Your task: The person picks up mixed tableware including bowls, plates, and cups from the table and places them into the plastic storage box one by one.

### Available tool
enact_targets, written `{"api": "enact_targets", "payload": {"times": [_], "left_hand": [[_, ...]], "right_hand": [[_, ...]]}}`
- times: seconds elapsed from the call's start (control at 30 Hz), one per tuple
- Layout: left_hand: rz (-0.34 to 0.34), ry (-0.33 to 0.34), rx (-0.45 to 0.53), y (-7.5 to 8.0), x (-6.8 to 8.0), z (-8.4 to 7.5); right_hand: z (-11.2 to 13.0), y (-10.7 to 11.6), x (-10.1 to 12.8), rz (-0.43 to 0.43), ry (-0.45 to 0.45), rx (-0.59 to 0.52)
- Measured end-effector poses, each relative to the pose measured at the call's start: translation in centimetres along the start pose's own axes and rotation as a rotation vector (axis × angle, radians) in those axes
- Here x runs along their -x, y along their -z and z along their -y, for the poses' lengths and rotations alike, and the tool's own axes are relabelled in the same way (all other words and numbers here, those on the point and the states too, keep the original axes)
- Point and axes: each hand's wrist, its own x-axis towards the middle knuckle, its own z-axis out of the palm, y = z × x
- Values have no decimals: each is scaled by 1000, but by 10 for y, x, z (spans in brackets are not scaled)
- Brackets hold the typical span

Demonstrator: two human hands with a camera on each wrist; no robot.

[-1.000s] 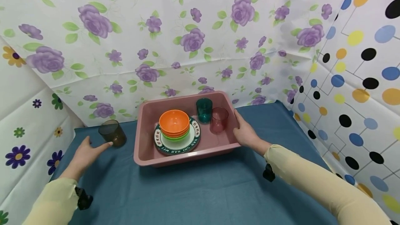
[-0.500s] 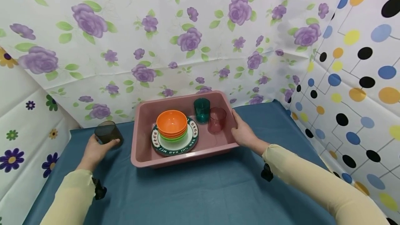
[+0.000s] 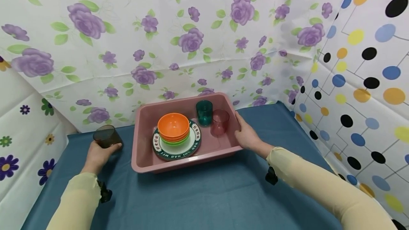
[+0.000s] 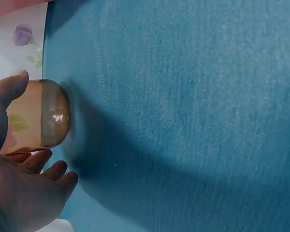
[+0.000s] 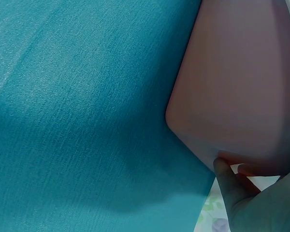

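A smoky brown cup (image 3: 107, 136) stands on the blue cloth (image 3: 198, 194) left of a pink tub (image 3: 185, 164). My left hand (image 3: 101, 151) grips it from the near side. In the left wrist view the cup (image 4: 38, 118) sits between thumb and fingers of that hand (image 4: 19, 193). My right hand (image 3: 245, 135) holds the tub's right rim, and in the right wrist view its fingers (image 5: 227, 181) curl under the tub's edge (image 5: 237, 87). Inside the tub an orange bowl (image 3: 173, 125) is stacked on a green bowl (image 3: 175, 141) on a green-rimmed plate (image 3: 193, 144). A teal cup (image 3: 203, 112) and a red cup (image 3: 219, 121) stand beside them.
Flowered sheets (image 3: 191, 38) close off the back and left of the table. A dotted sheet (image 3: 361, 81) closes the right side. Blue cloth stretches in front of the tub and to its right.
My left hand has moved forward from beside the brown cup and closed round it. My right hand has stayed on the tub's rim.
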Motion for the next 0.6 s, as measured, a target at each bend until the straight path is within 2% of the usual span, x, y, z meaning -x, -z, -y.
{"api": "enact_targets", "payload": {"times": [0.6], "left_hand": [[-25,-9,10,-5,-3,7]], "right_hand": [[-1,-1,-1,-2,-4,-5]]}}
